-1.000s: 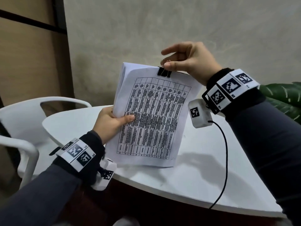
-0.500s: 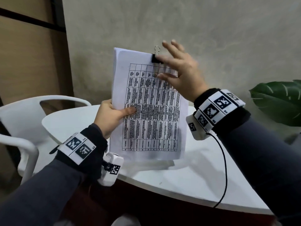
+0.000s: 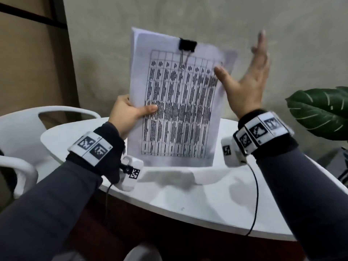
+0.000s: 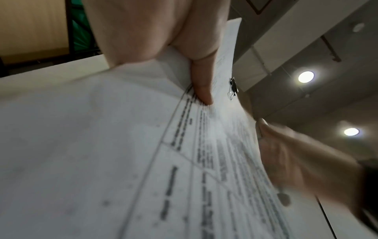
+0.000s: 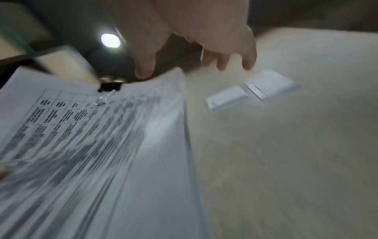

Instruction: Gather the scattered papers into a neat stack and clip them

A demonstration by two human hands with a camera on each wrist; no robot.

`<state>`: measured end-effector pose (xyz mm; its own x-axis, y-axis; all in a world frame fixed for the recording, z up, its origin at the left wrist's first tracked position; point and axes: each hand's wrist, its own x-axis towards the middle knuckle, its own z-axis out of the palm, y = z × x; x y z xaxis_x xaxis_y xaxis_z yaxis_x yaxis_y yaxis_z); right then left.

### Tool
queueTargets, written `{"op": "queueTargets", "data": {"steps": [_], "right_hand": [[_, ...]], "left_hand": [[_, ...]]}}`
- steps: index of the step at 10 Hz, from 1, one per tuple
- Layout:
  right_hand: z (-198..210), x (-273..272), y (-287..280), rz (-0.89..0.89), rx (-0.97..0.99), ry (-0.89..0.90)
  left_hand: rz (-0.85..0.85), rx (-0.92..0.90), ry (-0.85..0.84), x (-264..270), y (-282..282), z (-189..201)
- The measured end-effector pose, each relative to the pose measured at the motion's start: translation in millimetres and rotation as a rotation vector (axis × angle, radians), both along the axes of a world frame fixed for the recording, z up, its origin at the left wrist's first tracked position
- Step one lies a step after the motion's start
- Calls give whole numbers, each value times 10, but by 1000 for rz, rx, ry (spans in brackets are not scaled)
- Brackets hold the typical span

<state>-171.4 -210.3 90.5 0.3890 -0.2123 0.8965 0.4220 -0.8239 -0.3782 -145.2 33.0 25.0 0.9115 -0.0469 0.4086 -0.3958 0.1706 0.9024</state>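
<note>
A stack of white papers (image 3: pixel 175 110) printed with a black table stands upright above the white table (image 3: pixel 207 200). A black binder clip (image 3: pixel 187 45) bites its top edge, one wire handle folded down over the front sheet. My left hand (image 3: pixel 130 113) grips the stack's left edge, thumb (image 4: pixel 201 85) on the front page (image 4: pixel 143 161). My right hand (image 3: pixel 244 80) is open beside the stack's right edge, fingers spread, thumb close to the paper. The right wrist view shows the clip (image 5: pixel 111 86) and the blurred sheets (image 5: pixel 102 145).
A white plastic chair (image 3: pixel 22 132) stands at the table's left. Large green plant leaves (image 3: pixel 320 113) reach in from the right. A grey wall (image 3: pixel 207 19) rises just behind the table. A black cable (image 3: pixel 255 194) hangs from my right wrist over the tabletop.
My right hand has let go of the binder clip and swung off to the right, fingers spreading. The clip's front handle now lies folded down. The left hand has raised the stack more upright.
</note>
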Motion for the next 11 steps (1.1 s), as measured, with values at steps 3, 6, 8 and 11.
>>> {"op": "queueTargets", "data": {"steps": [3,6,8,11], "right_hand": [[-887,317,-485,484,731,403],[-1348,710,-737,-90,425,1111],[-1426,740,-812,-206,86,1399],[-1213,-260,-1246,-49,117,1306]], "left_hand": [[-298,206,240,548,-369,254],[-179,718,541,1178,-708,-683],[-217,986,646,1315,-637,-850],[-203,1043,433,445,230,-658]]}}
